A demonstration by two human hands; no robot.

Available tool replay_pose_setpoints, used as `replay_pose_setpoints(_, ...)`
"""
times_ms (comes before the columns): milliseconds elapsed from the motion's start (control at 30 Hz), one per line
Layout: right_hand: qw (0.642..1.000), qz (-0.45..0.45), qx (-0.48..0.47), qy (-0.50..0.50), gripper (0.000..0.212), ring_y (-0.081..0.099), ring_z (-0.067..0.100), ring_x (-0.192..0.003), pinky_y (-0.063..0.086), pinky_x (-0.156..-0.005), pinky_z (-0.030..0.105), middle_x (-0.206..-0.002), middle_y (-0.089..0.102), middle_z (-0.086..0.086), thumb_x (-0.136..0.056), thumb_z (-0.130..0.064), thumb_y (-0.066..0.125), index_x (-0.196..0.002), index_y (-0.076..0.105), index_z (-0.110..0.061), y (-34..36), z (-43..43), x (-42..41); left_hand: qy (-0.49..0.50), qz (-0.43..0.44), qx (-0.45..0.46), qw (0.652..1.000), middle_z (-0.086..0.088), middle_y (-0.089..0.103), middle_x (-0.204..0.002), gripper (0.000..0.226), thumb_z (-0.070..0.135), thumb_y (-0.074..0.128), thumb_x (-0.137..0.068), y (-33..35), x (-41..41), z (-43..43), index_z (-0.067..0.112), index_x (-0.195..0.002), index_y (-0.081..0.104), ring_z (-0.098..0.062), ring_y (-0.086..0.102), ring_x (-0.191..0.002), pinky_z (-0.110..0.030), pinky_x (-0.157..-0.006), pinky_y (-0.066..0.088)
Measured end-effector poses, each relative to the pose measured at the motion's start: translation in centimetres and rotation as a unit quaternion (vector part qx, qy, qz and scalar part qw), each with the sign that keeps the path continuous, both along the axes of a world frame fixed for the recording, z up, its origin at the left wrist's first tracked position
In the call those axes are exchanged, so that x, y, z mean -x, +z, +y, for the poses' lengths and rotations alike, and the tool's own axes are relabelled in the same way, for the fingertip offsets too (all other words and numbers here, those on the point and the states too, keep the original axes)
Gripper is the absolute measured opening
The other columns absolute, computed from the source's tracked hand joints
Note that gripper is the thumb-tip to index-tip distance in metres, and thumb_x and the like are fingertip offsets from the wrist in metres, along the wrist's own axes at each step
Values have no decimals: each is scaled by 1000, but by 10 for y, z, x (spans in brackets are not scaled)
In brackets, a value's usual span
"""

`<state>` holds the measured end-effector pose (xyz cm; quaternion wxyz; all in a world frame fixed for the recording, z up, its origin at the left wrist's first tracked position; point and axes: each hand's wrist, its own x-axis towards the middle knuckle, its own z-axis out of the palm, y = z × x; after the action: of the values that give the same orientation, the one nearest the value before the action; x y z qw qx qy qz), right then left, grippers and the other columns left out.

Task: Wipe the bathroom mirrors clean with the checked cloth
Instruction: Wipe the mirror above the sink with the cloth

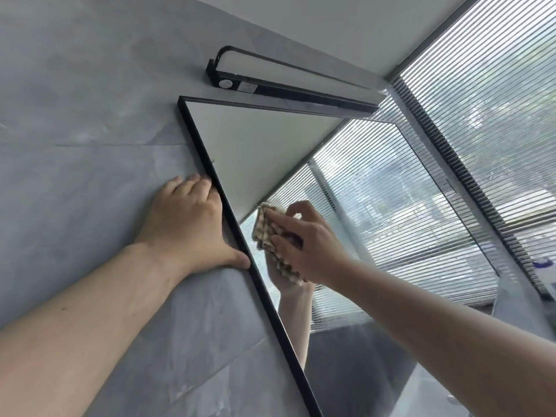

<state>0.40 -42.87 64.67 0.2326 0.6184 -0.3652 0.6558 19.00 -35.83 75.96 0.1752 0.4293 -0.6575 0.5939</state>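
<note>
Grey stone-look tiles cover the wall (90, 121) on which a black-framed mirror (264, 152) hangs. The view looks steeply upward, so the mirror runs diagonally from upper left to lower right.

Left hand (186, 224): laid flat on the wall, fingers extended and relaxed, grasping nothing. The fingertips and the thumb touch the outer edge of the mirror's left frame bar.

Right hand (310, 245): pressed toward the glass in the lower middle part of the mirror, with the fingers curled over the checked cloth (270, 236). The cloth is bunched between this hand and the glass, in contact with the mirror surface, near the left frame bar but apart from it. Its beige and dark check pattern shows to the left of the fingers and below them.

Mirror surface: reflects the hand and forearm, the white ceiling and the slatted blinds.

Above the mirror's top edge, a black bar lamp (270, 82) is fixed to the wall. Window blinds (481, 115) fill the right side.
</note>
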Motion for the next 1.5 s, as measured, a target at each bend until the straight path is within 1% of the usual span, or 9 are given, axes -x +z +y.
replay_pose_setpoints(133, 994, -107, -16, -20, 42, 52, 9, -105, 44, -95, 30, -113, 48, -9, -94, -43, 58, -136, 56, -40, 29, -18, 35, -29, -10, 16, 999, 1, 63, -103, 101, 99, 45, -39, 13, -2, -4, 16, -92, 69, -23, 59, -98, -38, -91, 39)
replay_pose_setpoints(233, 973, -219, -73, -25, 37, 46, 9, -103, 43, -96, 31, -111, 46, -5, -97, -40, 53, -133, 60, -37, 37, -44, 78, -52, -5, 24, 998, -5, 67, -105, 105, 96, 37, -40, 12, -8, -14, 10, -90, 70, -29, 62, -97, -42, -86, 44)
replay_pose_setpoints(467, 891, -433, -126, -47, 28, 59, 31, -101, 49, -97, 36, -106, 46, 6, -95, -45, 44, -100, 71, -41, 22, -82, 123, -55, 0, 35, 998, -7, 68, -111, 105, 96, 54, -40, 11, -9, -16, 9, -96, 72, -29, 63, -103, -41, -90, 44)
replay_pose_setpoints(633, 928, -368, -56, -17, 28, 51, 22, -108, 46, -98, 37, -103, 43, 0, -95, -44, 45, -113, 68, -43, 71, -65, 80, -48, 11, 35, 998, -7, 69, -115, 105, 94, 62, -37, 9, -8, -16, 9, -98, 73, -29, 63, -106, -41, -91, 45)
replay_pose_setpoints(900, 996, -64, 33, -45, 44, 43, 20, -117, 37, -101, 35, -119, 43, -2, -100, -42, 42, -144, 44, -39, 123, -19, -1, -38, -2, 27, 999, -13, 68, -119, 114, 94, 38, -45, 10, -8, -16, 3, -106, 73, -34, 64, -109, -47, -92, 47)
replay_pose_setpoints(1100, 973, -216, -49, -61, 32, 44, 18, -102, 41, -88, 35, -103, 41, -2, -101, -43, 33, -123, 55, -39, 112, -56, 73, -39, -7, 30, 999, -15, 69, -114, 113, 92, 38, -44, 13, -7, -20, 1, -101, 74, -37, 65, -103, -50, -88, 48)
replay_pose_setpoints(1267, 921, -308, -233, -57, 40, 38, 39, -129, 34, -105, 47, -118, 38, 12, -98, -29, 33, -131, 53, -19, 69, -69, 137, -41, -5, 26, 999, -13, 69, -114, 112, 94, 39, -44, 12, -9, -20, 3, -101, 73, -34, 65, -104, -48, -89, 48)
replay_pose_setpoints(1400, 908, -362, -200, -71, 34, 42, 28, -103, 41, -94, 42, -98, 38, 2, -94, -23, 37, -119, 60, -27, 65, -63, 120, -43, -16, 22, 999, -12, 69, -109, 110, 93, 38, -46, 13, -9, -19, 3, -98, 73, -33, 66, -98, -45, -87, 48)
replay_pose_setpoints(1500, 942, -291, -157, -63, 34, 46, 28, -105, 42, -89, 37, -103, 41, 6, -91, -23, 41, -117, 60, -33, 82, -54, 108, -54, -33, 33, 997, -8, 70, -98, 91, 87, 46, -55, 18, -11, -20, 7, -87, 74, -32, 68, -85, -43, -79, 50)
